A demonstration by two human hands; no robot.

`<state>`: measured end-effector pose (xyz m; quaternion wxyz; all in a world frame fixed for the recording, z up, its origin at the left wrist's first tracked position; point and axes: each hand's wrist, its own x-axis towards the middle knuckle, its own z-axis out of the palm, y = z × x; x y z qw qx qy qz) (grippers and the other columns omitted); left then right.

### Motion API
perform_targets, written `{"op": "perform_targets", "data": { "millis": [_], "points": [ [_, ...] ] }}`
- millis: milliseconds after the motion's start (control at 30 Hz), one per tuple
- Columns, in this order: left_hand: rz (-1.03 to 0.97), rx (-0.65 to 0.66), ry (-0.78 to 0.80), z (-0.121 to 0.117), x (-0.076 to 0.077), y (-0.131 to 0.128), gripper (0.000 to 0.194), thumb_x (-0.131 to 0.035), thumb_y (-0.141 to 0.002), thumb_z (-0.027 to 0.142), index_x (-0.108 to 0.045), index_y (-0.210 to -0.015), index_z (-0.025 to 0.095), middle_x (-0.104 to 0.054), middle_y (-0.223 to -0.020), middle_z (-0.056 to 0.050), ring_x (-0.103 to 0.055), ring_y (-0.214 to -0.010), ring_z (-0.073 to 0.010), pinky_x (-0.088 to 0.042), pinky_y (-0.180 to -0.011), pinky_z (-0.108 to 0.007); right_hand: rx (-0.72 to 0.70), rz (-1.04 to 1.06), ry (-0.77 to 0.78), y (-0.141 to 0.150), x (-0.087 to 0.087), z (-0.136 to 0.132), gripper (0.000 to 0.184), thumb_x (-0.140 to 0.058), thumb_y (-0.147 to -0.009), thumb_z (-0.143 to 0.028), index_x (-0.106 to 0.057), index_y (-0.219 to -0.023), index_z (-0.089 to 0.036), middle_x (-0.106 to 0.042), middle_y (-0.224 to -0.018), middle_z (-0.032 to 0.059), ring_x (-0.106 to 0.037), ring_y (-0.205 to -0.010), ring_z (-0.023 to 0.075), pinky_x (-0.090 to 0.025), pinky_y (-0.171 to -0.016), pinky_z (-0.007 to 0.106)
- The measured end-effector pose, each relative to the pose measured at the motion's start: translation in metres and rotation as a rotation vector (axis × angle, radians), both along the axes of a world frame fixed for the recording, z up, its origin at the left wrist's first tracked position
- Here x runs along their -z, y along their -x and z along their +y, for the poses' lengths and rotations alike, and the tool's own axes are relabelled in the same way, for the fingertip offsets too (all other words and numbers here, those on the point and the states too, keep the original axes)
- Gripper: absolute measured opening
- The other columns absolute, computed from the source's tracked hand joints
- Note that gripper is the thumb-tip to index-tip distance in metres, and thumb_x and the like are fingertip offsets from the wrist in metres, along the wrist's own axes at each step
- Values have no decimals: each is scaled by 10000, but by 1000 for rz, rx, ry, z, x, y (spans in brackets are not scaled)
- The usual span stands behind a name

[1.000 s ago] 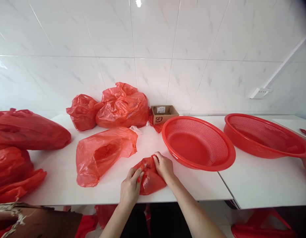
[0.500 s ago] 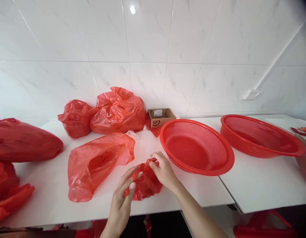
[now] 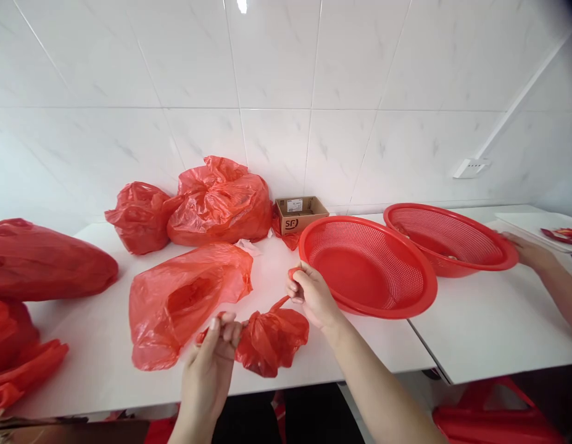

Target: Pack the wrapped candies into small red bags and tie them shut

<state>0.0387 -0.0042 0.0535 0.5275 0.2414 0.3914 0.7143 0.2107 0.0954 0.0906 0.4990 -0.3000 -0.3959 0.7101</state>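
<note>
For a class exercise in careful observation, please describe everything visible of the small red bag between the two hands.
The small bag is thin, glossy red plastic, heavily creased, with a rounded, bunched body gathered at the top. Two narrow, stretched ends run outward, one gripped by the left hand, the other by the right hand. It appears to rest on the white table, near the front edge. Its contents, if any, cannot be made out.

Plain tiled workroom, perhaps food-prep; exact kind unclear. Glossy marble-look wall tiles (image 3: 276, 68), wall socket (image 3: 471, 168) fed by surface trunking (image 3: 517, 108). White tables (image 3: 360, 345) end to end along wall, holding large red strainer baskets (image 3: 350, 271), red plastic bags (image 3: 273, 339), small cardboard box (image 3: 302, 222). Red plastic stool (image 3: 493, 416) below. Second person's hand (image 3: 529, 248) at far basket.
</note>
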Motion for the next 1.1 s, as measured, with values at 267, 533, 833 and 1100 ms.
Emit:
{"op": "perform_targets", "data": {
  "millis": [267,533,833,1100],
  "points": [
    [626,409,-13,24,-40,-24,210,-743,-771,383,-748,-816,177,-686,-803,-49,-596,-759,-188,-494,-755,-305,-332,-336,-487,20,-57,-11,145,-484,-781,-124,-408,-843,-230,-628,-868,-24,-533,-564,84,-432,-502,214],
    [446,258,-9,32,-11,-18,354,-675,-807,484,-685,-614,188,-740,-920,-68,-630,-1011,-240,-452,-954,-338,-80,-851,-800,1,-21,0,131,-400,-985,-302,-450,-1088,-239,-530,-718,-39,-513,-624,140,-401,-638,292],
    [637,124,-8,21,-26,-7,270,-735,-766,431,-780,-961,250,-737,-1029,-67,-623,-1084,-273,-470,-982,-385,131,-742,-751,-6,-30,-53,83,-458,-954,-249,-410,-1020,-240,-307,-574,-105,-345,-496,102,-314,-532,237],
    [923,215,-166,16,-34,5,92,-719,-785,311,-711,-828,230,-652,-884,-56,-634,-837,-201,-528,-740,-316,85,-834,-800,-14,-7,-39,315,-628,-808,-147,-577,-1107,-229,-642,-1035,52,-613,-951,192,-487,-818,333]
  ]
}}
